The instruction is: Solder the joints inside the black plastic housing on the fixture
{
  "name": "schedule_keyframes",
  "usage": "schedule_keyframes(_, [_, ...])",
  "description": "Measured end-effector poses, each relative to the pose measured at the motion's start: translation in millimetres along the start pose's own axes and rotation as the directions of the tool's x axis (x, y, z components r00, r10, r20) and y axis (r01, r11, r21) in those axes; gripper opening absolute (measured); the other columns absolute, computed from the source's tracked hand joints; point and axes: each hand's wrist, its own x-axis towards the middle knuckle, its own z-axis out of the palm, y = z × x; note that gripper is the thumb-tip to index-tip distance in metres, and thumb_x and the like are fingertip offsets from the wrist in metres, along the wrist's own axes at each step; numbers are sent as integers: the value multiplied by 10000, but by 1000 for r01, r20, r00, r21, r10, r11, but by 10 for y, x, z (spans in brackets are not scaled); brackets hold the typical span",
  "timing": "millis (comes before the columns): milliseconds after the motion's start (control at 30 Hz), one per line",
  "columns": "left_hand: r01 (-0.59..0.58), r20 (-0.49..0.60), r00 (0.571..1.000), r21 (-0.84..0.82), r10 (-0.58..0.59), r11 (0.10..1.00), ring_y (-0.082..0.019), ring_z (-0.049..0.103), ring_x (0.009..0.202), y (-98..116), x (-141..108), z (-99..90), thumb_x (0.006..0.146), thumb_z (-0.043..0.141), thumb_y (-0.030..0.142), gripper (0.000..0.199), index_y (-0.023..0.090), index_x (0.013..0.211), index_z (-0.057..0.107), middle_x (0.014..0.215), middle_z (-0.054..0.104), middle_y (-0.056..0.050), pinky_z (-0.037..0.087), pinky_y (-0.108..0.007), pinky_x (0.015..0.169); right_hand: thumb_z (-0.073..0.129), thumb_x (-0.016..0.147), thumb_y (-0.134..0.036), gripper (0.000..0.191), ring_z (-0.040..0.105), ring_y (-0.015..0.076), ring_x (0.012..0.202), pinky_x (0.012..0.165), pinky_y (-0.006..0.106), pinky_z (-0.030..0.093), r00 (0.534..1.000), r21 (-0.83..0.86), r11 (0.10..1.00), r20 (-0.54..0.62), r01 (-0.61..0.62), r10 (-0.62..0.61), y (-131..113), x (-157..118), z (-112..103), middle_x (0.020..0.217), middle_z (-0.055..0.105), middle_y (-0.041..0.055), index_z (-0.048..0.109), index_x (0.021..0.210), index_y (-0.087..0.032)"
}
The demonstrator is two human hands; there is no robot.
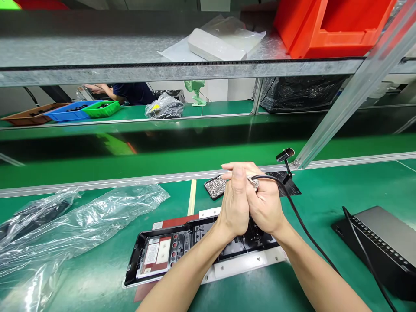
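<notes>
My left hand (234, 206) and my right hand (265, 204) are pressed together, closed around an upright corded electric screwdriver. Its body is mostly hidden by my fingers; the metal hanging loop (253, 183) and black cable (294, 207) come out at the top. Below my hands lies a long black plastic housing (134, 260) with ribs and holes inside, open side up. The screwdriver's lower end is over the housing's right part, and its tip cannot be made out. White fixture bars (247, 265) with screws flank the housing, above a reddish-brown base plate (143, 291).
A small black tray of screws (216, 187) lies behind my hands, beside a ring-topped holder (286, 154). Clear plastic bags (107, 221) spread at left. A dark slotted part (380, 242) lies right. A metal shelf (130, 74) crosses above; a person's sleeve (133, 93) shows beyond.
</notes>
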Motion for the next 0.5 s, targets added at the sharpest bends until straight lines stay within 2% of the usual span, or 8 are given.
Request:
schedule_keyframes(300, [-45, -37, 998, 32, 46, 998, -268, 633, 958, 11, 24, 25, 1050, 192, 707, 699, 203, 855, 635, 935, 656, -89, 495, -423, 864, 489, 1055, -277, 266, 654, 202, 983, 954, 409, 499, 1000, 53, 998, 28, -14, 13, 34, 0, 5, 1073, 732, 48, 752, 1019, -248])
schedule_keyframes(500, [-60, -59, 996, 50, 63, 997, -239, 609, 887, 9, 32, 28, 1047, 173, 714, 705, 202, 841, 612, 901, 629, -76, 510, -401, 849, 512, 1047, -292, 241, 655, 203, 960, 925, 392, 504, 999, 51, 998, 24, -45, 44, 34, 4, 16, 988, 721, 44, 720, 944, -228])
